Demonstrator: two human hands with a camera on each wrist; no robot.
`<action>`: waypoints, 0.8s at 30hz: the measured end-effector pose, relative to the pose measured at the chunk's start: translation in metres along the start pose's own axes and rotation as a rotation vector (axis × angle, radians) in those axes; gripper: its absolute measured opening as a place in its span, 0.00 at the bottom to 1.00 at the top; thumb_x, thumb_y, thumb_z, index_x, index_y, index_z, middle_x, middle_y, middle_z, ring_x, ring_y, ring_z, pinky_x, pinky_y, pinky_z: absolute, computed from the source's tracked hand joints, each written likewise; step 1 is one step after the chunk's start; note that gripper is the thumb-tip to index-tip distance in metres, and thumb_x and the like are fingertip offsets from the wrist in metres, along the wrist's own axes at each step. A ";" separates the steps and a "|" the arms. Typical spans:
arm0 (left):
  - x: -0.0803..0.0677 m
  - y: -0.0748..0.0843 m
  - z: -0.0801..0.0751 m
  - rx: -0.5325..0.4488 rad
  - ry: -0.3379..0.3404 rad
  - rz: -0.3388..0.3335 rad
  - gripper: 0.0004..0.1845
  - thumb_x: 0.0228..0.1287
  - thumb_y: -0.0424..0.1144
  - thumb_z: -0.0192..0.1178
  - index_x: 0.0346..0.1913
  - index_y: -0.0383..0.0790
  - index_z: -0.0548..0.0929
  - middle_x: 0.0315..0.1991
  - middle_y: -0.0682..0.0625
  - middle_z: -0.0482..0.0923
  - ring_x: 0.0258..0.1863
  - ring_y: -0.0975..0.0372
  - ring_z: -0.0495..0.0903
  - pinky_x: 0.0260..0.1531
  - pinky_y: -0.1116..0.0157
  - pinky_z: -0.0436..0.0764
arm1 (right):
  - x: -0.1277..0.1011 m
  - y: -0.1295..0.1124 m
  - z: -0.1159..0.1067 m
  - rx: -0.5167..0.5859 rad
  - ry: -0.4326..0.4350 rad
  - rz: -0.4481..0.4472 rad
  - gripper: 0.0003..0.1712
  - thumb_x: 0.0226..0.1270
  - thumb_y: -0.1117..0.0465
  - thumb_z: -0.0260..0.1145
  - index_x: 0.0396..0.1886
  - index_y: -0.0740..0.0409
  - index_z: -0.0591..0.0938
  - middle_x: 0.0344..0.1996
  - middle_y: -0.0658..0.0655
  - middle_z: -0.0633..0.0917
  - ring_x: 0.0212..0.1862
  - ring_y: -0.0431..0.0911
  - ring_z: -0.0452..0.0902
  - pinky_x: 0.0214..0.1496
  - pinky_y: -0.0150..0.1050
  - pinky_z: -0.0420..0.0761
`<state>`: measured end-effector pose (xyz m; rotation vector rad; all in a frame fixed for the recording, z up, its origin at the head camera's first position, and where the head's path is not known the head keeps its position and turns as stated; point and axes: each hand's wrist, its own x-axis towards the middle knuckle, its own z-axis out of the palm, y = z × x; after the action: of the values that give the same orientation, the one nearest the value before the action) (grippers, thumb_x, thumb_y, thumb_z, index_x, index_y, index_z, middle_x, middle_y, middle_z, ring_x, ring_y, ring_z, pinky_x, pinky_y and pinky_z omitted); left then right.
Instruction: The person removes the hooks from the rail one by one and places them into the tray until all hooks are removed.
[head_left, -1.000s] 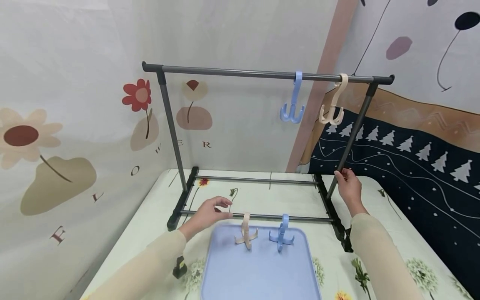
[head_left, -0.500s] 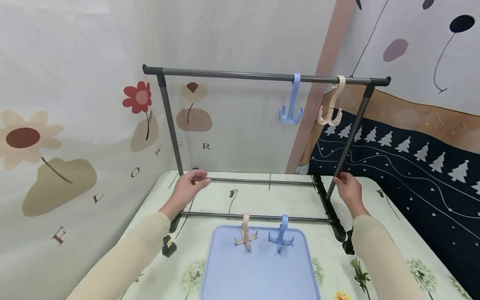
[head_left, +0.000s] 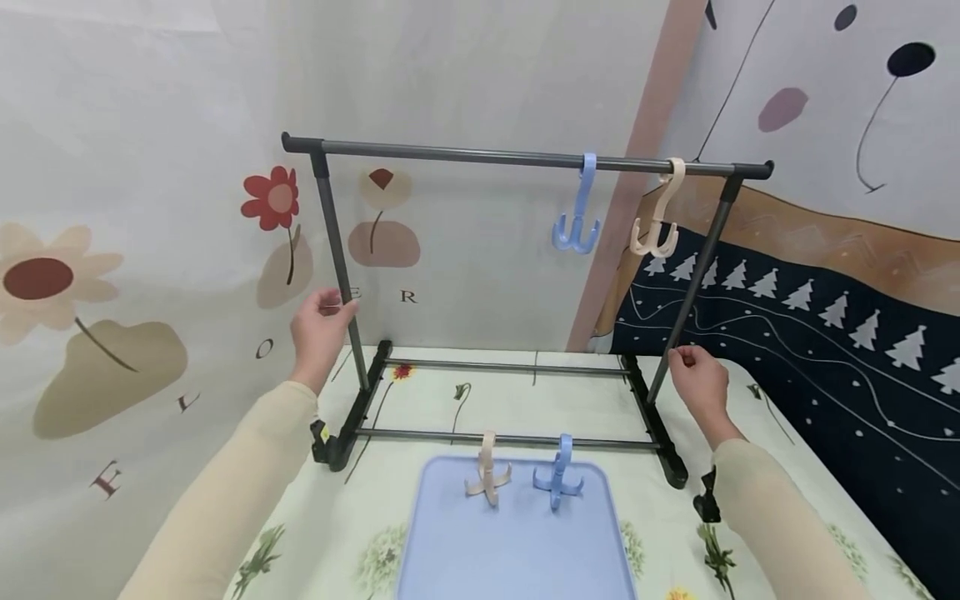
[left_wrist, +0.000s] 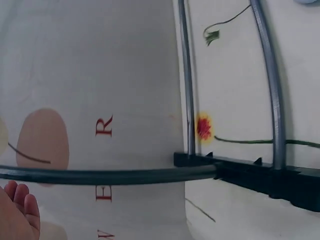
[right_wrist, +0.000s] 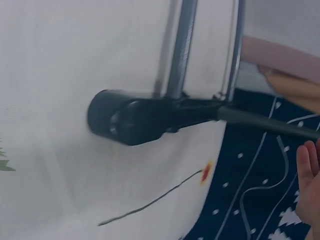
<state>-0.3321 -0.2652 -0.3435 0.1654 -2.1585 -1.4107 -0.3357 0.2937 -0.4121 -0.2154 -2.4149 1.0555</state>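
Observation:
A dark grey metal rack point(head_left: 480, 155) stands on the table. My left hand point(head_left: 318, 333) is at its left post point(head_left: 335, 225), fingers loosely bent and thumb tip against or just before the post; in the left wrist view a gap shows between some fingers point(left_wrist: 31, 205) and the post. My right hand point(head_left: 701, 383) pinches the lower part of the right post point(head_left: 693, 287); its grip is partly out of frame in the right wrist view. A blue four-claw hook point(head_left: 577, 208) and a cream four-claw hook point(head_left: 660, 208) hang from the top bar, toward the right.
A light blue tray point(head_left: 517, 546) lies in front of the rack. A second cream hook point(head_left: 488, 471) and a second blue hook point(head_left: 558, 475) lie at its far edge. Small black objects point(head_left: 322, 442) sit by the rack's left foot and near my right sleeve point(head_left: 765, 492).
My left hand has moved left and up, from beside the tray to the rack's left post. My right hand stays at the right post. The view has shifted slightly.

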 end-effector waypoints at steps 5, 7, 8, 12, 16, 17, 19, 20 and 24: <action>0.014 0.006 -0.006 0.002 0.001 -0.049 0.30 0.69 0.51 0.62 0.67 0.39 0.70 0.63 0.42 0.73 0.62 0.53 0.71 0.59 0.55 0.73 | 0.001 -0.019 -0.003 0.061 0.039 -0.051 0.20 0.77 0.52 0.55 0.51 0.63 0.82 0.41 0.63 0.84 0.41 0.53 0.77 0.40 0.42 0.74; 0.018 0.009 -0.007 0.003 -0.005 -0.063 0.30 0.69 0.50 0.62 0.68 0.40 0.70 0.63 0.42 0.72 0.62 0.52 0.71 0.60 0.55 0.72 | 0.004 -0.027 -0.005 0.071 0.047 -0.073 0.21 0.76 0.51 0.55 0.52 0.63 0.82 0.41 0.62 0.84 0.41 0.51 0.77 0.43 0.42 0.73; 0.021 0.010 -0.007 0.003 -0.007 -0.066 0.31 0.69 0.51 0.62 0.68 0.40 0.70 0.63 0.42 0.72 0.62 0.53 0.71 0.60 0.55 0.72 | 0.007 -0.031 -0.007 0.079 0.053 -0.083 0.21 0.76 0.51 0.55 0.53 0.63 0.82 0.41 0.62 0.84 0.41 0.51 0.77 0.43 0.42 0.73; 0.028 0.013 -0.007 0.009 -0.015 -0.066 0.31 0.69 0.52 0.61 0.69 0.40 0.70 0.63 0.42 0.73 0.62 0.52 0.72 0.60 0.55 0.72 | 0.012 -0.048 -0.015 0.102 0.089 -0.109 0.21 0.76 0.51 0.56 0.54 0.62 0.82 0.42 0.61 0.85 0.41 0.48 0.77 0.45 0.40 0.72; 0.033 0.016 -0.003 0.003 -0.009 -0.054 0.28 0.70 0.49 0.61 0.66 0.39 0.71 0.60 0.42 0.75 0.60 0.53 0.73 0.59 0.56 0.72 | 0.017 -0.066 -0.027 0.116 0.109 -0.118 0.23 0.76 0.49 0.56 0.57 0.62 0.81 0.45 0.62 0.85 0.44 0.49 0.78 0.46 0.37 0.72; 0.034 0.016 -0.001 0.005 -0.005 -0.055 0.27 0.70 0.49 0.61 0.65 0.39 0.72 0.60 0.43 0.75 0.60 0.54 0.73 0.59 0.56 0.72 | 0.018 -0.070 -0.029 0.121 0.105 -0.117 0.25 0.76 0.47 0.56 0.57 0.62 0.80 0.46 0.61 0.85 0.45 0.49 0.78 0.47 0.37 0.73; 0.035 0.017 0.000 0.005 0.005 -0.055 0.24 0.71 0.47 0.60 0.63 0.37 0.73 0.58 0.43 0.76 0.59 0.55 0.73 0.58 0.56 0.73 | 0.021 -0.078 -0.035 0.129 0.098 -0.121 0.27 0.76 0.45 0.55 0.59 0.61 0.79 0.49 0.61 0.84 0.48 0.49 0.78 0.48 0.36 0.74; 0.035 0.017 0.001 0.006 0.006 -0.055 0.24 0.71 0.47 0.60 0.62 0.37 0.73 0.58 0.43 0.76 0.59 0.55 0.73 0.58 0.56 0.73 | 0.022 -0.082 -0.037 0.132 0.098 -0.124 0.28 0.76 0.44 0.55 0.60 0.61 0.79 0.50 0.61 0.84 0.49 0.49 0.78 0.49 0.37 0.75; 0.037 0.015 0.002 0.001 0.010 -0.043 0.23 0.72 0.46 0.59 0.61 0.35 0.74 0.57 0.42 0.76 0.58 0.55 0.74 0.57 0.56 0.73 | 0.027 -0.097 -0.042 0.160 0.106 -0.149 0.31 0.75 0.41 0.54 0.61 0.61 0.78 0.51 0.61 0.83 0.51 0.51 0.78 0.53 0.42 0.76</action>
<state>-0.3613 -0.2718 -0.3169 0.2197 -2.1596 -1.4299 -0.3333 0.2635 -0.3074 -0.0349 -2.2027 1.1328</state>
